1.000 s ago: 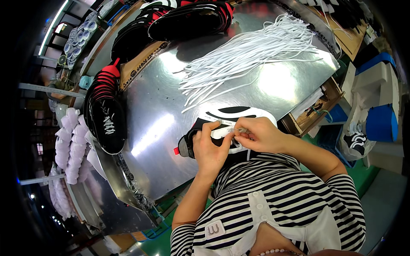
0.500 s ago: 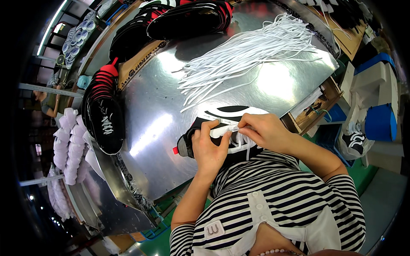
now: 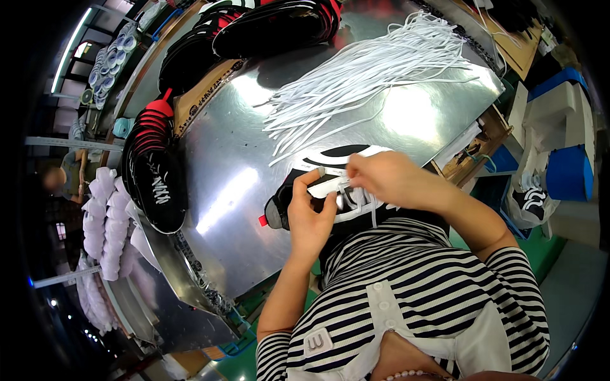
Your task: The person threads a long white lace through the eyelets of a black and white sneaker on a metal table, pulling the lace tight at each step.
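A black shoe upper with white trim (image 3: 346, 162) lies at the near edge of a shiny metal table (image 3: 235, 165), right in front of me. My left hand (image 3: 309, 216) grips its near side, thumb and fingers around a flat white lace (image 3: 327, 188). My right hand (image 3: 387, 178) pinches the same lace at the shoe's eyelet area, just to the right of the left hand. Part of the shoe is hidden under both hands.
A loose bundle of white laces (image 3: 368, 70) spreads over the far middle of the table. Stacks of black and red shoe uppers (image 3: 152, 165) line the left edge and far side (image 3: 273, 25). Pale shoe lasts (image 3: 105, 222) hang at far left. Blue and white bins (image 3: 559, 152) stand at right.
My right hand has slid a little to the right along the lace, and my left thumb has lifted up against the lace. The shoe stays in place.
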### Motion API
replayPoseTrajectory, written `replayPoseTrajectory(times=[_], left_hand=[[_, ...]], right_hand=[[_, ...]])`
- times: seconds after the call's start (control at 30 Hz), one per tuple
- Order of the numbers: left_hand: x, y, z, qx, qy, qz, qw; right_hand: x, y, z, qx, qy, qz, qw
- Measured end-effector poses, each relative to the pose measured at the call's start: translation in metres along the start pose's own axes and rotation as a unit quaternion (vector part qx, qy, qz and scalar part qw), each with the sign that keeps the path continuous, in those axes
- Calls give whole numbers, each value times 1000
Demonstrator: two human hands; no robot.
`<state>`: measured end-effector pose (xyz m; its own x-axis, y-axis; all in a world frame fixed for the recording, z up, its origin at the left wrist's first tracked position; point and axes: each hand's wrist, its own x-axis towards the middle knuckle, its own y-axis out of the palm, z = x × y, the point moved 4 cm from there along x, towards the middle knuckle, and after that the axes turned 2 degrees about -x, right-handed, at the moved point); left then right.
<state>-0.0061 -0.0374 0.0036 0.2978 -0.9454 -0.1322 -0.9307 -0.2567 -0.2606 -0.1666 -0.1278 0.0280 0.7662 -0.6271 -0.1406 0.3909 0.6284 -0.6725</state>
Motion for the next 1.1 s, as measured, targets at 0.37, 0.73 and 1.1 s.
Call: replayPoseTrajectory(times=[0.37, 0.73, 1.1], left_hand=[[28, 7, 0, -52, -14, -22, 998], [22, 8, -1, 13, 35, -18, 999], [19, 8, -1, 28, 32, -19, 999]], right_hand=[[3, 17, -32, 150, -7, -228, 962], [-5, -7, -22, 89, -59, -121, 987], [-1, -4, -23, 118, -46, -107, 986]])
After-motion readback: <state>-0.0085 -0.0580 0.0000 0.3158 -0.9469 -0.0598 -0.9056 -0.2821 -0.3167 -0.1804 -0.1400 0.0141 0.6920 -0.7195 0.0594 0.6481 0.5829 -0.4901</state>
